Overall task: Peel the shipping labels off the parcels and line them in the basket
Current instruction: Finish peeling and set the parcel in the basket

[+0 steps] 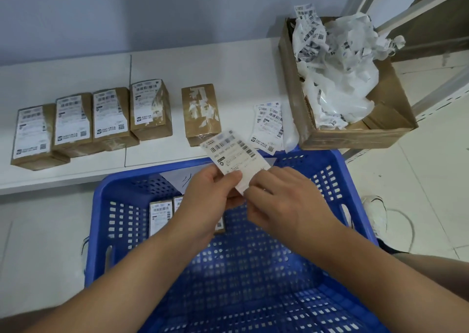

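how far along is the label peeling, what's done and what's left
Done: one bare parcel on the shelf shows only torn residue, some labels lie loose beside it, and a cardboard box holds crumpled scraps. In hand: left hand and right hand both pinch a peeled label above the blue basket. Left: four labelled parcels in a row. Parcels in the basket are mostly hidden.

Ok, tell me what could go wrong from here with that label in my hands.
1. Both the left hand and right hand pinch the same end of the peeled shipping label; the free end may curl and stick to itself or to your fingers.
2. The cardboard box of crumpled label scraps overhangs the shelf edge right above the blue basket; a nudge could tip it in.
3. The loose labels lie at the shelf edge and could slide off.
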The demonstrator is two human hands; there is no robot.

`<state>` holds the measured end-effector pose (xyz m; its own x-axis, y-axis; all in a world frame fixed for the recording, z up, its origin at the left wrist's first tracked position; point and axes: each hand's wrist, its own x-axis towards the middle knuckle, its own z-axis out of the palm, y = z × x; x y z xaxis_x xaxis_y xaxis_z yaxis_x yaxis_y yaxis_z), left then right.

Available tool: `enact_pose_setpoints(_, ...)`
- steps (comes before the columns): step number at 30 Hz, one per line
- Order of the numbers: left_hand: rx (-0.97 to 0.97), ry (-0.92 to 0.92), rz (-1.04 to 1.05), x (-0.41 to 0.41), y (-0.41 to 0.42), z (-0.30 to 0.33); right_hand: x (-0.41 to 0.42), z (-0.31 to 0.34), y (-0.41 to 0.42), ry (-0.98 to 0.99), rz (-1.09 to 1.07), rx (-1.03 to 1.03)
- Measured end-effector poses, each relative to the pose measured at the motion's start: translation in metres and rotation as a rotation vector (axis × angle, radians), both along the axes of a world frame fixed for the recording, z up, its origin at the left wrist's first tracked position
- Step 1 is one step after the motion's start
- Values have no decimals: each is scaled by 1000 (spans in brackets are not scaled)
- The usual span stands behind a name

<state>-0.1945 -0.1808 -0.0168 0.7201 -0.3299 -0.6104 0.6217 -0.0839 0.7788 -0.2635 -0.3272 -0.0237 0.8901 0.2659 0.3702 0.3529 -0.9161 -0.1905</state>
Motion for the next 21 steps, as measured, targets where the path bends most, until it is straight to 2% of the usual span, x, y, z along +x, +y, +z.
enact_pose_setpoints(6,51,-142,38,5,24,8,4,3,19,84,54,55)
enact_pose_setpoints(9,54,-200,51,11,33,9,3,-1,15,101,27,165)
enact_pose_setpoints(12,74,-219,17,13,39,5,7,1,6,153,-146,453)
enact_pose_setpoints(14,73,-204,-25,9,39,2,16,5,-1,270,-274,725)
enact_pose_setpoints(17,37,-167,-65,2,34,3,26,11,-6,440,-342,1073)
enact_pose_setpoints(19,22,-151,-64,0,32,3,25,11,-6,454,-340,1149)
enact_pose_setpoints(21,8,-124,-46,0,32,3,22,10,-4,432,-315,1125)
